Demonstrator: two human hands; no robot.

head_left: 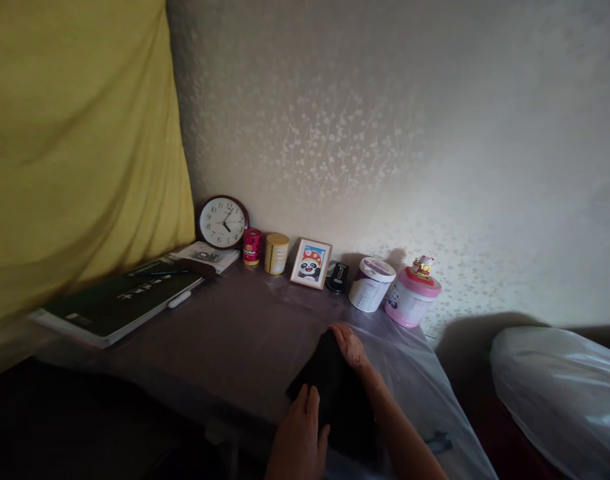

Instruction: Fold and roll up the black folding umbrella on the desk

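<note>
A dark, black cloth lies folded near the front of the table, in front of me. My left hand rests on its left edge, fingers stretched out and thumb apart. At the far right corner of the cloth is my right hand, its fingers close together and curled over the edge. The underside of both hands is hidden, and the lower part of the cloth fades into shadow.
Along the wall stand a round clock, a red can, a yellow-lidded can, a framed panda picture, a small black device, a white tub and a pink tub. A green book lies left; a plastic-covered bundle sits right.
</note>
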